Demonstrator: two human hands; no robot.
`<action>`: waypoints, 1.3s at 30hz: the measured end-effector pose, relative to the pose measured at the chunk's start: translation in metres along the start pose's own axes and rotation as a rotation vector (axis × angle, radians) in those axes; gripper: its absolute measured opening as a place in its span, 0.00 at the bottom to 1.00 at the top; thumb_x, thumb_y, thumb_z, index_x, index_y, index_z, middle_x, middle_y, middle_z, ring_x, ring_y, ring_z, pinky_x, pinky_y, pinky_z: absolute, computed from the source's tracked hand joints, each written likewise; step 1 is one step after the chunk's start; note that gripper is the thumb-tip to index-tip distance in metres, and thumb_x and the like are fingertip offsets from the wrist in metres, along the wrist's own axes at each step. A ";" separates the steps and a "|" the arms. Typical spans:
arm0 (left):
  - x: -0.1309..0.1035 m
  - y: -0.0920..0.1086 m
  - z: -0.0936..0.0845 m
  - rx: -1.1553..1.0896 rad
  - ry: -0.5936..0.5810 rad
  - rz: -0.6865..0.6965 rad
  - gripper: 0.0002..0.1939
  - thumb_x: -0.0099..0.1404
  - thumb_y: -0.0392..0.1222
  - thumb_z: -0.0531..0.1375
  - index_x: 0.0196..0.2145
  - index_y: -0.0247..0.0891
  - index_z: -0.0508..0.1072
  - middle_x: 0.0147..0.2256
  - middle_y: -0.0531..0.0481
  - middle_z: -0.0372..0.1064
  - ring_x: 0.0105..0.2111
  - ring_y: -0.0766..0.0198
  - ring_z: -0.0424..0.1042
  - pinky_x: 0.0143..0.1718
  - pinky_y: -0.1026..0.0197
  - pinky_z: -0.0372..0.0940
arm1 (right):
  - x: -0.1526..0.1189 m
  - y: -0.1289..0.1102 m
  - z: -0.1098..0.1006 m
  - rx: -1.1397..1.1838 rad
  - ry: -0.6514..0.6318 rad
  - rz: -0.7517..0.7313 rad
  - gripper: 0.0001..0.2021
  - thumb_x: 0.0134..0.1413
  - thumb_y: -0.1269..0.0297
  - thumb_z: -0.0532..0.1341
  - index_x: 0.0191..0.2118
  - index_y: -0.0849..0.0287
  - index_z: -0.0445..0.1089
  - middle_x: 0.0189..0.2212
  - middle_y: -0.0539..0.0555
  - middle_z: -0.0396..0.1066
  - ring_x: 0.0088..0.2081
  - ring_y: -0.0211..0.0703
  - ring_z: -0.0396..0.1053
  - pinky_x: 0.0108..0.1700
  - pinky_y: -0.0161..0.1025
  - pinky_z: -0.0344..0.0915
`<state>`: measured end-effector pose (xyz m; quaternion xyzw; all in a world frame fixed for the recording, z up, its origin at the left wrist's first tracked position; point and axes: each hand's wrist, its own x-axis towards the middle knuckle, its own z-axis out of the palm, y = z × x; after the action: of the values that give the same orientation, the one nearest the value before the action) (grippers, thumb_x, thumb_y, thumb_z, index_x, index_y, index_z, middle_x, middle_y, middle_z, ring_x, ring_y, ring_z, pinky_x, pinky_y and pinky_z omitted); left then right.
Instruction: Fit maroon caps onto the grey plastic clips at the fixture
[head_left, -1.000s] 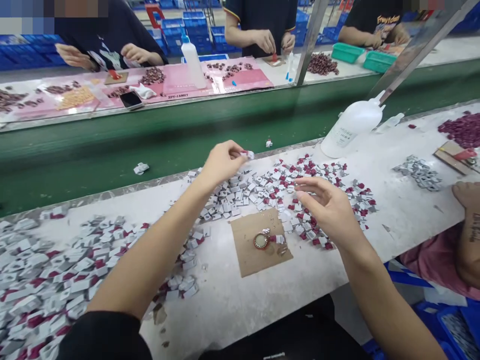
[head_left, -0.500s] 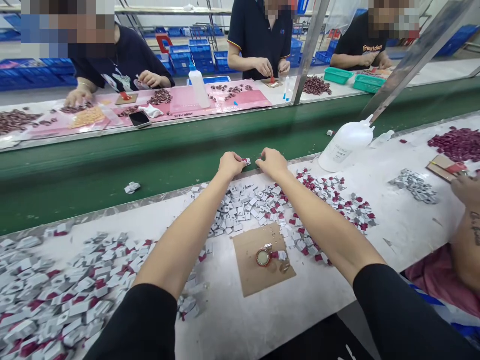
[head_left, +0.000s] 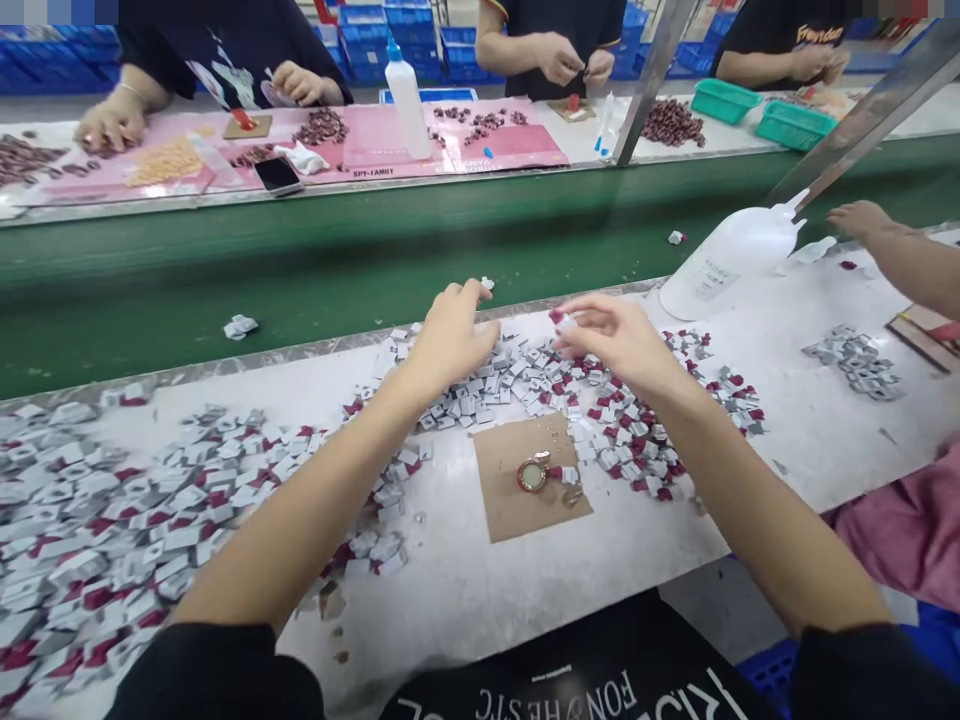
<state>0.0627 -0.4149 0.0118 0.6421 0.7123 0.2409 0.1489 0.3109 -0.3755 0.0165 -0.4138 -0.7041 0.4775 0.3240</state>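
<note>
My left hand point(head_left: 456, 338) is over the far edge of the table, its fingers apart and nothing visible between them. Just beyond its fingertips a small whitish piece point(head_left: 487, 284) lies on the green belt. To the right, my right hand point(head_left: 619, 340) pinches a small grey and maroon piece point(head_left: 562, 323) between thumb and fingers. Below both hands spreads a pile of similar grey and maroon pieces point(head_left: 517, 378). Closer to me, a brown cardboard square point(head_left: 499, 500) bears a small round red-rimmed dish point(head_left: 532, 476), with another grey and maroon piece point(head_left: 562, 474) beside it.
A larger heap of pieces point(head_left: 150, 530) covers the table's left side. At the right stands a tilted white bottle point(head_left: 720, 265). Across the green belt point(head_left: 337, 260), several people work at another table. A neighbour's arm point(head_left: 900, 250) reaches in from the right.
My hands have moved apart. The left has let go of a small piece, now on the belt; the right has drawn back over the pile. The view has tipped downward, and the neighbour's arm has reached forward.
</note>
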 end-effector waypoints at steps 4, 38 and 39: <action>-0.080 -0.011 0.002 0.190 0.009 0.205 0.14 0.77 0.38 0.60 0.56 0.34 0.79 0.58 0.32 0.73 0.61 0.36 0.71 0.66 0.35 0.67 | -0.092 0.000 -0.008 0.038 -0.073 0.131 0.14 0.65 0.55 0.75 0.52 0.51 0.83 0.39 0.55 0.84 0.38 0.50 0.84 0.40 0.47 0.84; -0.172 -0.011 0.023 -0.183 0.028 0.091 0.07 0.79 0.43 0.60 0.51 0.45 0.75 0.49 0.44 0.82 0.46 0.50 0.82 0.53 0.48 0.76 | -0.208 0.038 0.027 0.126 0.235 0.182 0.07 0.66 0.60 0.76 0.48 0.41 0.89 0.47 0.54 0.85 0.51 0.53 0.84 0.54 0.52 0.86; -0.176 -0.010 0.022 -0.242 0.012 0.057 0.07 0.78 0.44 0.61 0.51 0.45 0.76 0.48 0.45 0.82 0.44 0.52 0.81 0.51 0.49 0.77 | -0.209 0.036 0.027 0.120 0.237 0.183 0.07 0.66 0.60 0.76 0.47 0.41 0.89 0.47 0.54 0.85 0.51 0.53 0.84 0.55 0.52 0.86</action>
<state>0.0892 -0.5857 -0.0288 0.6379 0.6605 0.3331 0.2142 0.3910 -0.5652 -0.0389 -0.5094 -0.5906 0.4941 0.3841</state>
